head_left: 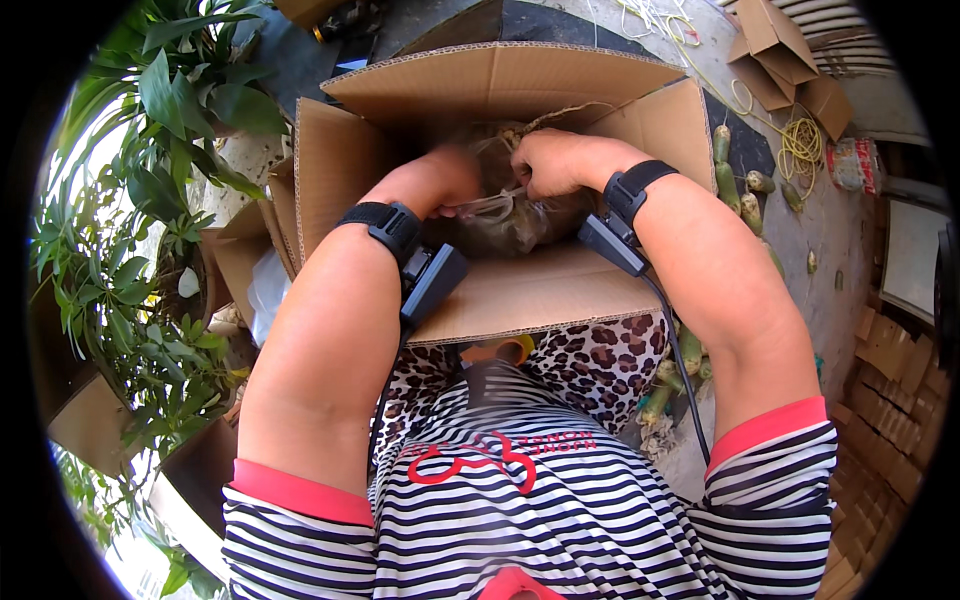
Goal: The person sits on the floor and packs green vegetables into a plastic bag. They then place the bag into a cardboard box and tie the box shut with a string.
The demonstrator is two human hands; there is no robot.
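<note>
An open cardboard box (500, 80) stands in front of me with its flaps folded outward. Inside it lies a clear plastic bag (525, 228) with dark, brownish contents that I cannot make out. My right hand (548, 162) is closed on the bag's gathered upper part, and a thin brown strand curves away above the knuckles. To its left, my left hand (452, 178) reaches into the box, smeared by motion, its fingers mostly hidden. A pale strip of the plastic stretches between both hands. Black straps with small devices sit on both wrists.
Green and whitish long vegetables (727, 165) lie on the floor to the right. Beyond them are a coil of yellow rope (800, 147), small cardboard boxes (772, 50) and a red-and-white bucket (853, 165). Leafy plants (150, 200) crowd the left side. A cable hangs from the right wrist device.
</note>
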